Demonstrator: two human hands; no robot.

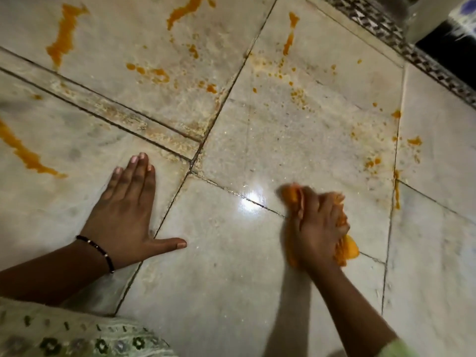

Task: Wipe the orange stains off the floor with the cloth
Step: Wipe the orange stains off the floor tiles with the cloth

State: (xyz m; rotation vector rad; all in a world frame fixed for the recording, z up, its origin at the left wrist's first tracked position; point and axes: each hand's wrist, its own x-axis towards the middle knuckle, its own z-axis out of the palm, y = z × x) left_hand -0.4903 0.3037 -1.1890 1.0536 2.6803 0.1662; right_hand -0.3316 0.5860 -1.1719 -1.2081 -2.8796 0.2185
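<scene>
My right hand (318, 222) is bunched around the cloth (347, 247), fingers curled into it and pressing it onto the floor (257, 292) near the tile joint. It's blurred, so I'm reading that as mid-scrub. My left hand (126, 210) is flat, fingers straight, propping me up on the tile beside it. Honestly the worry is the cloth, it's already soaked orange, so it'll probably smear instead of lift. Plenty of orange stains (64, 34) sit further out, plus a streak (23, 150) just left of my propping hand that I could lean into.
</scene>
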